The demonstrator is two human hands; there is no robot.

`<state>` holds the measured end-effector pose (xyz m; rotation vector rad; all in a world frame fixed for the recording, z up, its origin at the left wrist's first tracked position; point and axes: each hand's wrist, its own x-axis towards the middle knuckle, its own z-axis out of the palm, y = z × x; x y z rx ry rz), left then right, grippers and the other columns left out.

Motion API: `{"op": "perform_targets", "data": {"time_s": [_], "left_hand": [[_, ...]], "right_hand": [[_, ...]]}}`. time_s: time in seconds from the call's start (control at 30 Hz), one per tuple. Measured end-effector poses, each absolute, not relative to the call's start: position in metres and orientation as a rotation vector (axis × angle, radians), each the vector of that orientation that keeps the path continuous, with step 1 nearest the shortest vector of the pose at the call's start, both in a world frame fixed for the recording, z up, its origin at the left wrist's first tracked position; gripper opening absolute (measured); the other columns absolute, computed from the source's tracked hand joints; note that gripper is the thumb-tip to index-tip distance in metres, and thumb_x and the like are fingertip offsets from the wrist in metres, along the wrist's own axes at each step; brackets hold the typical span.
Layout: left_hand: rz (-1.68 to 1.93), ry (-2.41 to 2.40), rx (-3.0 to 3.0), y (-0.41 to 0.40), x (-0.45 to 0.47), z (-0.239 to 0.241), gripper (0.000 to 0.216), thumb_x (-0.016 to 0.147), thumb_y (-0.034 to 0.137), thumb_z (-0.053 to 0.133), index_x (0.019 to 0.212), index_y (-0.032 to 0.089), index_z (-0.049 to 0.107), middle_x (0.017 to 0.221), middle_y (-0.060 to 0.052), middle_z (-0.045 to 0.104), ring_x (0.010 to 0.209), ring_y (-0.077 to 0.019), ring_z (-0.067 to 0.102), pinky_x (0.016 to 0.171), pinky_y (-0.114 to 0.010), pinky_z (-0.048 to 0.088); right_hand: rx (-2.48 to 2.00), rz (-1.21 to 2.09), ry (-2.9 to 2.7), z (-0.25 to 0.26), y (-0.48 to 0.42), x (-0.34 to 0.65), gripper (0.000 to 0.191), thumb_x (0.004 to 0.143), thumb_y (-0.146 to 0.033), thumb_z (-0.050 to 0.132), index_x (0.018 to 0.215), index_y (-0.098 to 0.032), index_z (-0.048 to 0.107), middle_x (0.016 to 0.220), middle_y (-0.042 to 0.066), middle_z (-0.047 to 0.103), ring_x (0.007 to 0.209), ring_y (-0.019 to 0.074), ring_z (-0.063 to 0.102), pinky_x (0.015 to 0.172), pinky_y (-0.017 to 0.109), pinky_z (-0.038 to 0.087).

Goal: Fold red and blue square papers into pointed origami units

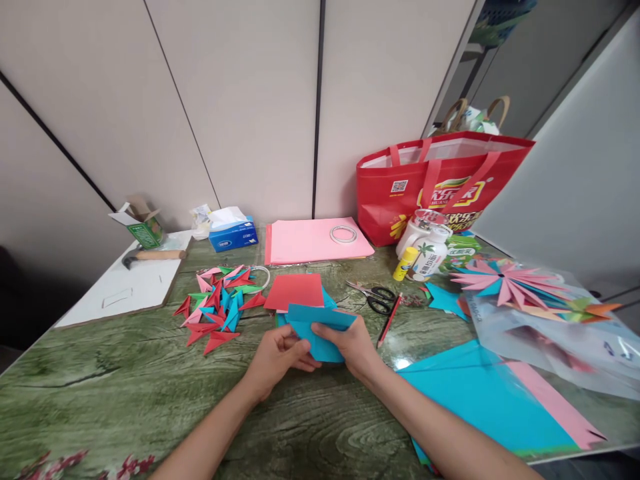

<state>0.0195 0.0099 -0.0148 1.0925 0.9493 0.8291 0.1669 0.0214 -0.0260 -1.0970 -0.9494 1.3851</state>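
A sheet of blue paper [327, 345], with a fold line across its upper part, is held up between my two hands above the table. My left hand [283, 353] pinches its lower left edge between thumb and fingers. On the right side, my right hand [353, 341] grips it with the thumb lying on top. Just behind the blue paper lies a red paper square [296, 291] on a small stack. To the left spreads a pile of folded paper pieces [217, 307] in red, blue, pink and green.
Black-handled scissors [379, 299], a red pencil [390, 320] and a yellow glue stick [405, 263] lie or stand right of centre. Pink sheets [305, 241], a tissue box [233, 235] and a red bag [380, 193] are behind. Large blue sheets [480, 393] sit under my right forearm.
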Motion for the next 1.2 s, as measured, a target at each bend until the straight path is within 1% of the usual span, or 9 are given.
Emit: {"op": "perform_targets", "data": {"time_s": [0.07,0.17,0.37,0.5,0.6,0.7,0.8,0.93,1.2], "left_hand": [[0.873,0.971,1.156,0.012,0.018,-0.014,0.027,0.07,0.038,0.061,0.078,0.013,0.057,0.058,-0.006,0.067,0.053,-0.0186,0.065,0.046,-0.025,0.051],[0.905,0.999,1.181,0.013,0.018,-0.016,0.025,0.07,0.038,0.061,0.068,0.013,0.055,0.05,-0.002,0.062,0.041,-0.0152,0.06,0.034,-0.02,0.042],[0.903,0.998,1.162,0.013,0.016,-0.019,0.027,0.069,0.037,0.062,0.06,0.013,0.053,0.05,-0.005,0.063,0.042,-0.0173,0.06,0.034,-0.022,0.043],[0.854,1.001,1.173,0.015,0.014,-0.015,0.026,0.068,0.037,0.064,0.061,0.012,0.057,0.05,-0.003,0.062,0.038,-0.0136,0.057,0.032,-0.019,0.041],[0.823,1.004,1.177,0.016,0.013,-0.012,0.025,0.067,0.035,0.065,0.068,0.01,0.063,0.049,-0.004,0.063,0.041,-0.0136,0.059,0.039,-0.021,0.046],[0.834,1.028,1.09,0.016,0.013,-0.014,0.027,0.064,0.035,0.067,0.073,0.009,0.068,0.059,-0.008,0.069,0.057,-0.0206,0.066,0.055,-0.029,0.053],[0.923,1.051,0.973,0.017,0.013,-0.018,0.025,0.06,0.033,0.07,0.071,0.01,0.069,0.063,-0.008,0.07,0.063,-0.024,0.066,0.061,-0.034,0.054],[1.044,1.015,0.855,0.018,0.015,-0.023,0.021,0.063,0.03,0.07,0.071,0.011,0.069,0.068,-0.007,0.071,0.066,-0.0225,0.066,0.069,-0.036,0.054],[1.081,0.947,0.8,0.01,0.023,-0.023,0.017,0.064,0.026,0.07,0.064,0.01,0.069,0.065,-0.006,0.071,0.063,-0.0192,0.065,0.071,-0.035,0.054]], "right_hand": [[-1.084,1.409,-0.978,-0.024,0.021,0.168,0.025,0.052,-0.032,0.073,0.057,-0.015,0.056,0.052,-0.003,0.056,0.047,0.0102,0.045,0.048,0.024,0.04],[-1.06,1.42,-1.024,-0.023,0.021,0.168,0.025,0.052,-0.03,0.074,0.053,-0.015,0.054,0.049,-0.005,0.052,0.045,0.0085,0.042,0.047,0.022,0.037],[-1.128,1.336,-1.154,-0.025,0.023,0.169,0.021,0.054,-0.03,0.072,0.055,-0.014,0.057,0.049,-0.005,0.051,0.046,0.0084,0.042,0.046,0.021,0.035],[-1.182,1.265,-1.195,-0.025,0.027,0.173,0.024,0.052,-0.03,0.073,0.064,-0.015,0.059,0.055,-0.004,0.057,0.051,0.0109,0.049,0.049,0.022,0.039],[-1.204,1.205,-1.278,-0.025,0.03,0.177,0.027,0.051,-0.029,0.073,0.068,-0.017,0.056,0.058,-0.003,0.059,0.055,0.0138,0.054,0.05,0.023,0.042],[-1.183,1.133,-1.365,-0.026,0.03,0.177,0.034,0.053,-0.028,0.073,0.081,-0.018,0.055,0.068,0.0,0.063,0.067,0.0183,0.059,0.06,0.027,0.045],[-1.182,1.013,-1.35,-0.028,0.027,0.174,0.061,0.054,-0.027,0.073,0.108,-0.019,0.045,0.082,0.003,0.063,0.08,0.0204,0.059,0.072,0.031,0.044],[-1.322,0.863,-1.327,-0.032,0.022,0.168,0.083,0.049,-0.027,0.075,0.121,-0.02,0.034,0.102,0.007,0.054,0.093,0.0235,0.053,0.077,0.033,0.042],[-1.332,0.84,-1.349,-0.027,0.014,0.159,0.076,0.052,-0.017,0.067,0.12,-0.019,0.033,0.109,0.007,0.049,0.1,0.025,0.048,0.084,0.034,0.04]]}}
